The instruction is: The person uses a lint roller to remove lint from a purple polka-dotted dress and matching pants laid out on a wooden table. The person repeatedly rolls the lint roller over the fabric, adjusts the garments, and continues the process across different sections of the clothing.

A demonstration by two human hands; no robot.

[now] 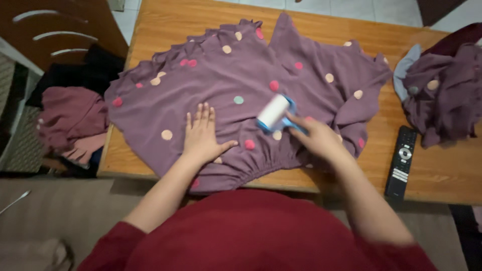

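Note:
A mauve garment (pixel 216 80) with pink, peach and green pom-pom dots lies spread over a wooden table (pixel 170 20). My left hand (pixel 202 133) lies flat on the cloth near its front hem, fingers apart. My right hand (pixel 316 136) grips the blue handle of a lint roller (pixel 274 112), whose white roll rests on the garment just right of centre.
A black remote control (pixel 401 160) lies on the table at the right. A heap of similar mauve and dark red cloth (pixel 442 95) sits at the right edge. Pink and dark clothes (pixel 70 118) are piled left of the table beside a dark wooden chair (pixel 55 30).

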